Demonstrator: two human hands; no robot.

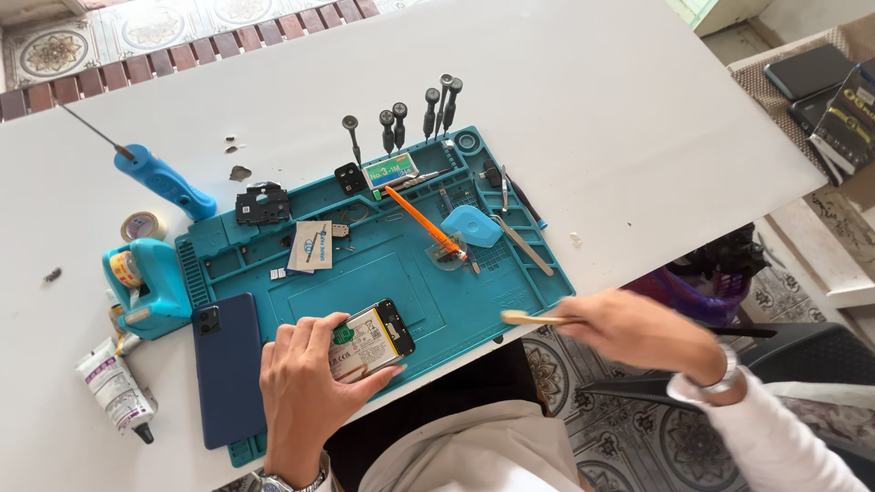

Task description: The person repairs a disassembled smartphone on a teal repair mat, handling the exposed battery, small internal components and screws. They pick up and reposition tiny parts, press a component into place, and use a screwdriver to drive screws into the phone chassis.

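Observation:
My left hand (305, 387) grips an opened phone (372, 339) with its battery showing, pressed on the near part of the teal work mat (401, 264). My right hand (638, 328) hovers off the mat's right corner, past the table edge, holding a thin pale brush-like tool (533, 318) that points left toward the mat. A dark blue phone back cover (228, 364) lies flat just left of my left hand.
On the mat lie an orange spudger (424, 221), a light blue pick (472, 225), tweezers (524, 244) and small parts. Several screwdrivers (428, 114) stand along the far edge. A blue handled tool (164, 182), tape dispenser (146, 287) and glue tube (114, 387) sit left.

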